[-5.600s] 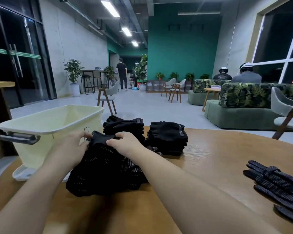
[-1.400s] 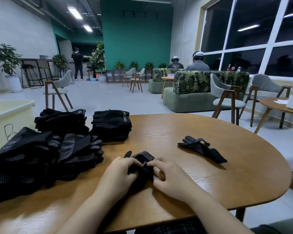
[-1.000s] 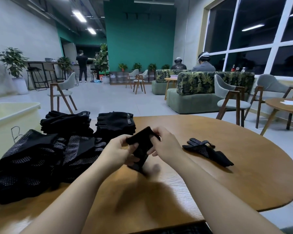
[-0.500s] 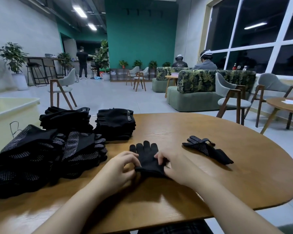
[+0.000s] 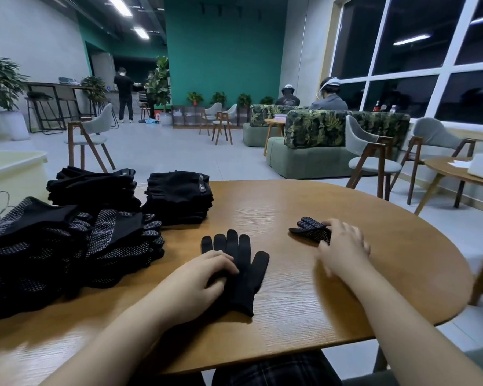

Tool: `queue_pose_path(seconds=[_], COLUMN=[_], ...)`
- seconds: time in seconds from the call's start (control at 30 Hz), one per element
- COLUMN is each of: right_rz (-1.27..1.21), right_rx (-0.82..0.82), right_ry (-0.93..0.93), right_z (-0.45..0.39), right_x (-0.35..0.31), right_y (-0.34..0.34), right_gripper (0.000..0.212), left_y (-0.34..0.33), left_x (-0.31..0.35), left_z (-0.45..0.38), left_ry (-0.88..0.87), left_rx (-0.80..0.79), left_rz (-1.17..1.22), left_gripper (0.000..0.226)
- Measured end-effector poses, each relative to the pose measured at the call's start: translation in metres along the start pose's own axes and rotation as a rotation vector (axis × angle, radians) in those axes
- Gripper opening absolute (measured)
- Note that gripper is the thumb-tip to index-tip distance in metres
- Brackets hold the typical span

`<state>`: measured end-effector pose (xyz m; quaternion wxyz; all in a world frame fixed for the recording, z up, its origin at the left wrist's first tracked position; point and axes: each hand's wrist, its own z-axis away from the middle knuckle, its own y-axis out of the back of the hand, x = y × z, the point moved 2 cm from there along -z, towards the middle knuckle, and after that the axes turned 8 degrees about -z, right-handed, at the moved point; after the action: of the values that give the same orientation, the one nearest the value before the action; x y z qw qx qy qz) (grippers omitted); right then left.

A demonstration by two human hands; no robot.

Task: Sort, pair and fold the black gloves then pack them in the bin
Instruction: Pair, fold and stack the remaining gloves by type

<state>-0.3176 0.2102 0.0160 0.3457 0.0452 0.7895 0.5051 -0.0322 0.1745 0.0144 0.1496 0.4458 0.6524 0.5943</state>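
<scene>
A plain black glove (image 5: 241,267) lies flat on the wooden table (image 5: 304,207), fingers pointing away from me. My left hand (image 5: 204,277) rests on its left side, fingers relaxed. My right hand (image 5: 343,246) lies over a black dotted glove (image 5: 308,228) to the right, its fingers on top of the glove. Stacks of folded plain gloves (image 5: 179,195) and a second stack (image 5: 92,188) stand at the back left. A pile of dotted gloves (image 5: 67,243) fills the left. The cream bin (image 5: 14,176) stands at the far left.
Chairs (image 5: 368,157) stand beyond the table's far right edge, and another round table (image 5: 457,171) is at the right. Sofas, plants and several people are farther back in the room.
The plain glove now lies spread flat. My right hand left it and moved right onto the dotted glove; my left hand stays on the plain glove.
</scene>
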Motion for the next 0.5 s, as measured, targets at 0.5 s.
queue_pose_path(seconds=[0.5], right_rz=[-0.27], right_rx=[0.073], right_ry=[0.105], right_z=[0.006], right_x=[-0.015], right_y=[0.017], right_gripper=[0.018], left_y=[-0.029], left_x=[0.011], left_z=[-0.009], left_ry=[-0.014], left_rx=[-0.25], left_rz=[-0.257], left_gripper=[0.048])
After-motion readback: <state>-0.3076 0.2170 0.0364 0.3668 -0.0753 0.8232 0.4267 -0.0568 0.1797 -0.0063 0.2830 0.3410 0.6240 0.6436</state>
